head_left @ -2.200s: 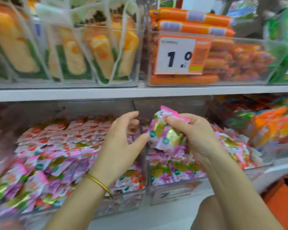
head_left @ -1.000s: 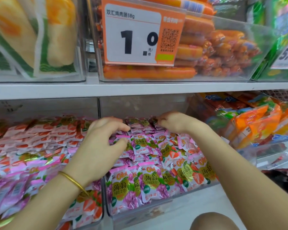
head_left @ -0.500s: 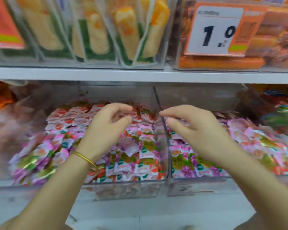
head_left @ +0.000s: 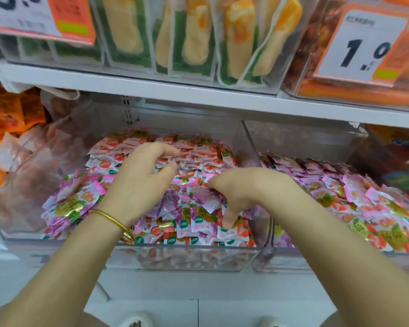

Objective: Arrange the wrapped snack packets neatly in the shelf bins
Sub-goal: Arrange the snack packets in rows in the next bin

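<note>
A clear shelf bin (head_left: 187, 258) in the middle holds a heap of small wrapped snack packets (head_left: 194, 149), red-and-white at the back, pink and purple in front. A second clear bin (head_left: 293, 263) to its right holds similar pink packets (head_left: 364, 208). My left hand (head_left: 139, 185), with a gold bracelet on the wrist, hovers over the middle bin with curled fingers apart and nothing in it. My right hand (head_left: 250, 190) lies palm down on the front of the same heap, fingers and thumb clamped around a clump of purple packets.
The white upper shelf (head_left: 198, 90) hangs close above the bins. On it stand corn packs (head_left: 194, 43), orange sausages (head_left: 354, 93) and a "1.0" price tag (head_left: 364, 48). A bin of reddish packs (head_left: 33, 161) sits at the left, with orange packs (head_left: 0, 114) beyond.
My right hand has moved left from over the right bin and dropped onto the middle bin's heap, closing on packets. My left hand stays over the same bin. The view has shifted closer.
</note>
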